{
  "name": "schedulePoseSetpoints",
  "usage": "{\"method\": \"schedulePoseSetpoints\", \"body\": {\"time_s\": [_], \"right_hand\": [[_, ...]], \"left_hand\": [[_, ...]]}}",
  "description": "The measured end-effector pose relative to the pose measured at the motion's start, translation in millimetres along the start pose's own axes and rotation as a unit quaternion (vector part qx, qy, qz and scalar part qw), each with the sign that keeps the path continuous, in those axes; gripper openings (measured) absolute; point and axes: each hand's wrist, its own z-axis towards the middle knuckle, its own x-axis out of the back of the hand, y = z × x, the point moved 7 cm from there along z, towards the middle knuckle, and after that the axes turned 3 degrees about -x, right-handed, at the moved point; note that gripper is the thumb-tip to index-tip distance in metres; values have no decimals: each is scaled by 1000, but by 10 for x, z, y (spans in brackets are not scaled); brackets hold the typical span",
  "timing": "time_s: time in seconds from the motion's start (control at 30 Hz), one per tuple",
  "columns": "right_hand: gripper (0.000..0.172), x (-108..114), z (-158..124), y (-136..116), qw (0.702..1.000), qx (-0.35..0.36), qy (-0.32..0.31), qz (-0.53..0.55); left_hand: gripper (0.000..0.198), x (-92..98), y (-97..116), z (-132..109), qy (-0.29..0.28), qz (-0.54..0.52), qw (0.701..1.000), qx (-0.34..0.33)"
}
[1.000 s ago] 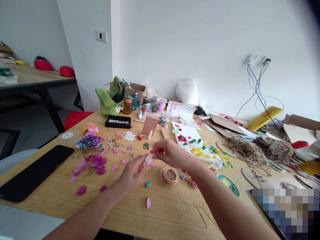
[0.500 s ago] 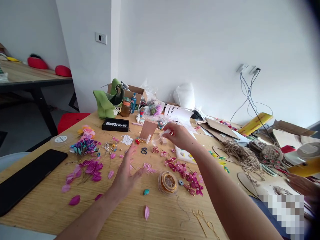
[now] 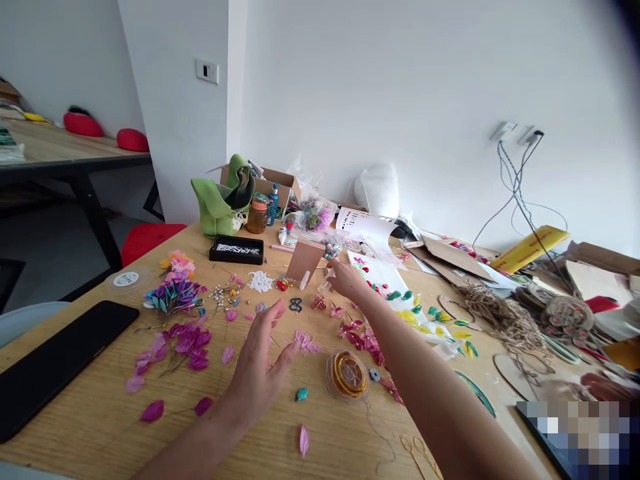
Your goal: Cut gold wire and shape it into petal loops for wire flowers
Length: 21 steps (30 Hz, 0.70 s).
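My left hand point(image 3: 261, 357) hovers over the near part of the table, fingers apart and nothing in it. Pale pink petal pieces point(image 3: 306, 342) lie just beyond its thumb. To the right, my right hand point(image 3: 346, 279) reaches forward beside an upright wooden block point(image 3: 304, 261). Its fingers are closed together, and what they hold is hidden. A clear plastic piece point(image 3: 325, 285) shows beneath those fingertips. Closer in are a spool of golden wire point(image 3: 348, 375), a small turquoise piece point(image 3: 301, 394) and a single pink petal point(image 3: 304, 440). Magenta flowers point(image 3: 367, 340) lie partly behind my right forearm.
At left are a black phone point(image 3: 65, 360), magenta petals point(image 3: 187, 343) and a black tray point(image 3: 236, 250). A green bag point(image 3: 215, 210) and a jar point(image 3: 257, 215) stand behind. Twine point(image 3: 500, 307) and cardboard point(image 3: 455, 257) crowd the right, where another person's hand point(image 3: 605, 387) shows.
My right hand has lowered beside the wooden block, and the white piece seen in its fingers no longer shows. My left hand stays open in nearly the same place. The view has shifted slightly.
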Motion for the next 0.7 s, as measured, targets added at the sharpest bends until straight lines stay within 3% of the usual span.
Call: {"method": "schedulePoseSetpoints", "body": {"time_s": [0.2,0.3,0.47,0.7], "right_hand": [[42,57,-61,4,999,-3,45,20],[50,236,-167,20,992,-4,117,38],[45,616,-451,86,970,15,234,68],[35,980,-955,67,944,61,308,105]], "left_hand": [[48,-10,29,5,-12,13,1000,-13],[48,-9,40,14,-14,13,1000,-25],[46,-3,72,16,-14,10,999,-39],[43,-4,121,25,-18,10,998,-52]]}}
